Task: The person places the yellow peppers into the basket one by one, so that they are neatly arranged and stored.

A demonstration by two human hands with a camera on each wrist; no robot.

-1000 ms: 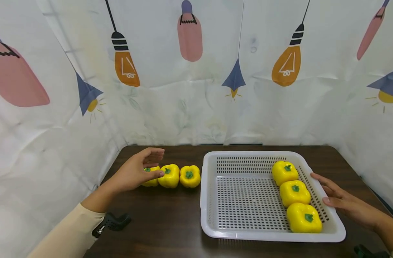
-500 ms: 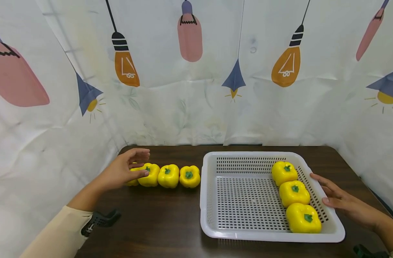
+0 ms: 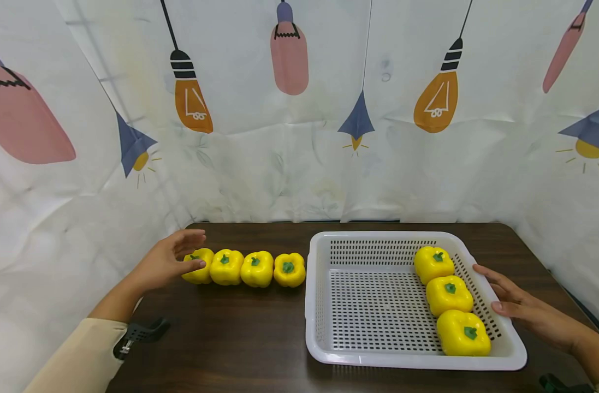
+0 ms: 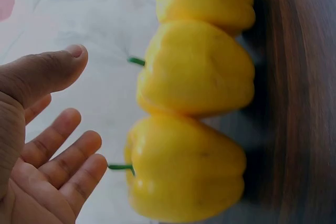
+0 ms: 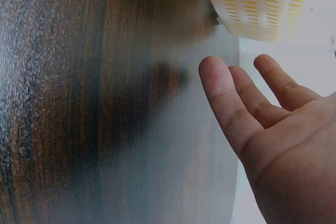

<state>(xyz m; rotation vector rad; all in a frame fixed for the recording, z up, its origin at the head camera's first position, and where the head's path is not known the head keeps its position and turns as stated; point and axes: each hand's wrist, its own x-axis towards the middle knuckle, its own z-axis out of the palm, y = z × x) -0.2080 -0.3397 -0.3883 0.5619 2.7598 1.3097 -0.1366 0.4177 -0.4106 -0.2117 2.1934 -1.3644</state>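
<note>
Left hand (image 3: 165, 263) now farther left, near 4 yellow peppers (image 3: 252, 271)

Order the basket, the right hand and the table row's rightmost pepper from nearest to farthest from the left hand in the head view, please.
1. Rightmost pepper, right end of the row
2. Basket, just right of that pepper
3. Right hand, at the basket's right side

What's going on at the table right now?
A person's open left hand is at the leftmost pepper in a row of four yellow peppers on the dark table, holding nothing. The open right hand is by the right side of the white basket; I can't tell if it touches. Three more peppers sit inside, along that side.
</note>
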